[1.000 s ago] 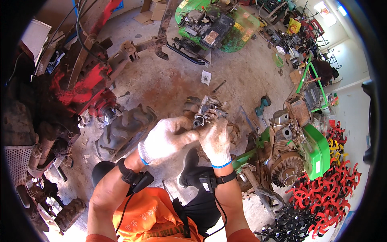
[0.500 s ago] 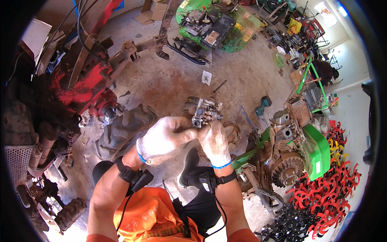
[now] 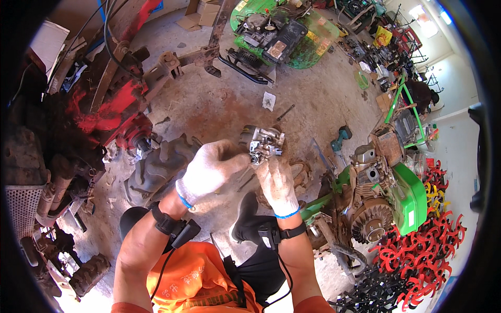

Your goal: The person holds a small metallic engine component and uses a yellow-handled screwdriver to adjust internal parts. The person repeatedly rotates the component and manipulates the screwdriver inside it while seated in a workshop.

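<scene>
A small metal carburetor (image 3: 267, 143) is held up in front of me, its round port turned toward my left side. My right hand (image 3: 276, 185), in a white glove with a blue cuff, grips it from below with closed fingers. Also gloved, my left hand (image 3: 209, 169) has thumb and fingertips pinched together at the carburetor's left end, beside the port. Whether a small part sits between those fingertips is hidden. Behind the carburetor, a dark round part (image 3: 246, 134) shows at its left.
A green-cased engine (image 3: 370, 219) stands close at my right, a cordless drill (image 3: 342, 136) beyond it. Red curved blades (image 3: 417, 250) lie heaped at far right. On the left are red machinery (image 3: 112, 112) and a lugged tyre (image 3: 162, 169). A green machine (image 3: 276, 39) stands ahead.
My left hand has shifted slightly, its fingers rising a little at the carburetor's port. The carburetor has turned slightly in my right hand, which stays in nearly the same place.
</scene>
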### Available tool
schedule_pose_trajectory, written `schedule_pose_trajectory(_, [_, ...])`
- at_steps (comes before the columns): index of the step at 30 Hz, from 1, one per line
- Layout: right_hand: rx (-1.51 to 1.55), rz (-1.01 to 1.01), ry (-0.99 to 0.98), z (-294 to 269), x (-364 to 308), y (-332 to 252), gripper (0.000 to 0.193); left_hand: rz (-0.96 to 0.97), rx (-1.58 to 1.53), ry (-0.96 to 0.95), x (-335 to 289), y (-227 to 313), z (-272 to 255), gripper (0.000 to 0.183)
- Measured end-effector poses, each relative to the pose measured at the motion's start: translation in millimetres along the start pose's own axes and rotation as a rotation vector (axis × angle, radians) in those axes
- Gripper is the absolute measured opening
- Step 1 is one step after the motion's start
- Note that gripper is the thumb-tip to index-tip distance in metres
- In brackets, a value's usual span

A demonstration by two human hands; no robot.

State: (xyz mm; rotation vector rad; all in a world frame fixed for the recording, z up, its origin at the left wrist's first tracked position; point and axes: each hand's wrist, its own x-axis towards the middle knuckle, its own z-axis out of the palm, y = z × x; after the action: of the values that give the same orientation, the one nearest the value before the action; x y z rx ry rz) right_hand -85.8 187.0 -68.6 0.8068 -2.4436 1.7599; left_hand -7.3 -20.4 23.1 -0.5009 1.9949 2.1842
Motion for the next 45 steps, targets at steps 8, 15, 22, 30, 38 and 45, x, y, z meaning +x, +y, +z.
schedule_pose_trajectory(8, [-0.294,-0.169,-0.09,-11.2,1.8,-4.9,0.041,0.126,0.093,0.064,2.2,-12.7,2.9,0.032])
schedule_pose_trajectory(15, [1.011,0.415,-0.112,-8.4,8.5,-18.0,0.059,0.036,-0.133,-0.07,4.6,-11.0,-4.1,0.034])
schedule_pose_trajectory(22, [0.963,0.479,-0.114,-8.4,15.9,-36.1,0.05,-0.053,-0.196,-0.183,6.9,-9.1,-9.7,0.041])
schedule_pose_trajectory(30, [0.766,0.534,-0.094,-9.8,18.2,-49.3,0.052,-0.092,-0.381,-0.329,10.8,-18.1,-10.0,0.046])
schedule_pose_trajectory(38, [0.83,0.511,-0.154,-12.5,19.0,-41.1,0.05,-0.076,-0.433,-0.384,11.6,-19.2,-13.9,0.043])
schedule_pose_trajectory(45, [1.128,0.522,-0.096,-15.9,8.9,-28.1,0.036,0.353,0.397,-0.114,9.9,-23.5,-4.6,0.026])
